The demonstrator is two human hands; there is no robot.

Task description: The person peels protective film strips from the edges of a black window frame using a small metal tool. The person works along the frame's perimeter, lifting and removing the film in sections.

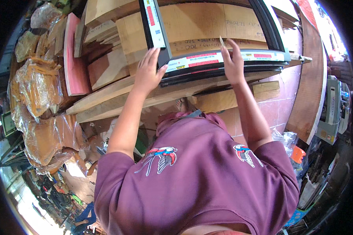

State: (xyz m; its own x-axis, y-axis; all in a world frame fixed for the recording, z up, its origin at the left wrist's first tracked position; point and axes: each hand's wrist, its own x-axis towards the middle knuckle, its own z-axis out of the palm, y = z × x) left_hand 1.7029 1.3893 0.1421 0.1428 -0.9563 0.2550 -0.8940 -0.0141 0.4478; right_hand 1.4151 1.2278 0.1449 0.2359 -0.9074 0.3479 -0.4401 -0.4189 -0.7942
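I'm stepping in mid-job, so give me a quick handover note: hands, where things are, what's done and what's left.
Left hand: open, flat on the lower left corner of the black frame.
Right hand: pinching a small pale strip above the frame's bottom rail.
Frame leans on stacked wooden boards.
Done: nothing I can confirm.
Left: white and red sticker is on the rail.

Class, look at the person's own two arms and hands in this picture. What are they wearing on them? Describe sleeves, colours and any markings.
Both forearms are bare, and the left hand and right hand wear no gloves, rings or watch that I can see. The maroon shirt has short sleeves ending above the elbows. Each sleeve carries a printed bird-like emblem in red, white and blue.
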